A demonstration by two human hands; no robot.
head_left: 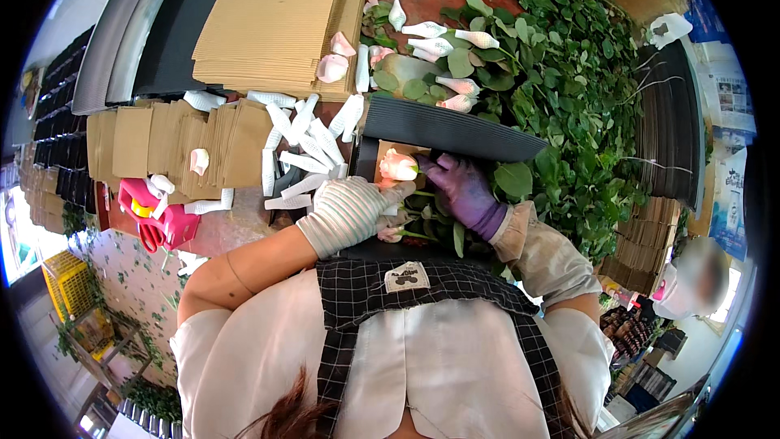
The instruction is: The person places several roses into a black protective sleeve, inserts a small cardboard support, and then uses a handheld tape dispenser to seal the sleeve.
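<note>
- I have the pale pink rose (398, 166) between the two gloved hands, its bloom near the middle of my head view.
- My left hand (348, 213), in a striped white glove, has the bloom at one to two o'clock; its fingertips reach the flower's lower edge. I can't tell whether they pinch it or only rest there.
- My right hand (467, 193), in a purple glove, has the bloom at ten o'clock, with bent fingertips right by its side. I can't tell whether that grip is closed.
- From the bloom, a brown cardboard piece (392, 149) shows just behind at twelve; leafy stems run toward five, partly hidden.
- Farther out from it, a black corrugated sheet (455, 130) sits at two o'clock, white mesh sleeves (327, 141) at ten, and a cardboard stack (276, 24) at eleven.
</note>
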